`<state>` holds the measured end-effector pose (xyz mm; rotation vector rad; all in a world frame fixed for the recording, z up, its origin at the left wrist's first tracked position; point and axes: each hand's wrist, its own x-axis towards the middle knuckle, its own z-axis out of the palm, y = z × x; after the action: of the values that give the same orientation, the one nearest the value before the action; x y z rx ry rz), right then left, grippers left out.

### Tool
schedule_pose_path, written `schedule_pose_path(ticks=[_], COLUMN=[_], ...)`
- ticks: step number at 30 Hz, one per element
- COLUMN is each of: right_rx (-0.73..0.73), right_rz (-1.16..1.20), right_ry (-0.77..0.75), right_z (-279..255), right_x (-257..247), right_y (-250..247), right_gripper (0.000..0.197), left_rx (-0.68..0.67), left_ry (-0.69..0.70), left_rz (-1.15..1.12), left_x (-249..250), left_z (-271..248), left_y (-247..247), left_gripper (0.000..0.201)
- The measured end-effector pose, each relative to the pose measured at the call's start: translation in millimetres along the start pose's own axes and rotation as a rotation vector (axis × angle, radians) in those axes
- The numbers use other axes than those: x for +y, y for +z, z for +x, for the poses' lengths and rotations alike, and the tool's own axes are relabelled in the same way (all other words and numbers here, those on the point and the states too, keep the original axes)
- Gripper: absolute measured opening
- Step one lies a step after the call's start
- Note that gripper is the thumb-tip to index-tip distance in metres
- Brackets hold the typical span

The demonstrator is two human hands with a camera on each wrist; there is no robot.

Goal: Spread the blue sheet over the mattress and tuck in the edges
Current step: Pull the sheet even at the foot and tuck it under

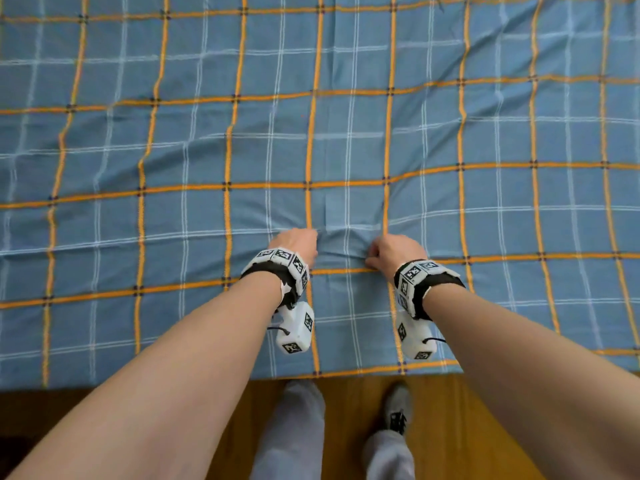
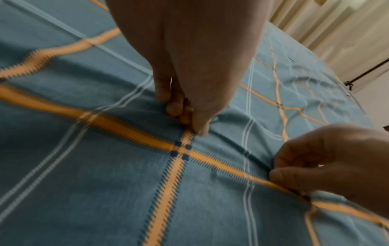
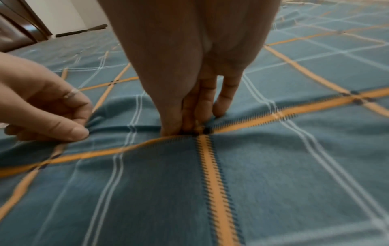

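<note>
The blue sheet [image 1: 194, 143], checked with orange and white lines, lies spread over the whole bed and hides the mattress. Its near edge hangs down the bed's front side. My left hand [image 1: 298, 244] pinches a small fold of the sheet near the front middle; in the left wrist view the left hand [image 2: 189, 114] pinches the cloth just above an orange crossing. My right hand [image 1: 388, 252] pinches the sheet a short way to the right, and the right hand [image 3: 183, 128] grips cloth at an orange crossing. Between both hands the fabric bunches into a low ridge [image 3: 118, 114].
A wooden floor [image 1: 353, 420] runs along the bed's near side, where my legs and a grey shoe [image 1: 398, 410] stand. Pale curtains [image 2: 328, 28] hang beyond the far right end of the bed. Dark furniture [image 3: 19, 31] stands past the left end.
</note>
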<state>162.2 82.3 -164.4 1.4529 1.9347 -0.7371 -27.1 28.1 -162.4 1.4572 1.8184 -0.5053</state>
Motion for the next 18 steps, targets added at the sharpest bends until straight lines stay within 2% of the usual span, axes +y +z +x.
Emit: schedule_pose_path(ticks=[3,7,9,12,14,15,18], right_rx=[-0.067,0.085,0.136,0.076,0.044,0.051,0.066], right_rz=[-0.022,0.087,0.109,0.036,-0.036,-0.062,-0.08], right_ry=[0.015,-0.016,-0.023,-0.017,-0.043,-0.071,-0.103], right_z=[-15,-35,-47,-64,-72,-73,-72], right_x=[2,20,37,72,92,98,100], right_y=[3,8,10,23,37,45,56], right_gripper=[0.023,0.042,0.05,0.058,0.055,0.05,0.03], left_rx=[-0.074,0.128,0.18,0.057,-0.008,-0.012,-0.033], left_ry=[0.041,0.081,0.138,0.227,0.224,0.208,0.209], left_rz=[0.077,0.006,-0.049,0.069,0.185,0.222,0.343], left_x=[5,11,24,62,84,92,101], left_z=[-18,-37,-42,-43,-43,-43,-43], left_y=[2,11,16,36,55,61,62], left_gripper=[0.02,0.051,0.054,0.06,0.069,0.066,0.038])
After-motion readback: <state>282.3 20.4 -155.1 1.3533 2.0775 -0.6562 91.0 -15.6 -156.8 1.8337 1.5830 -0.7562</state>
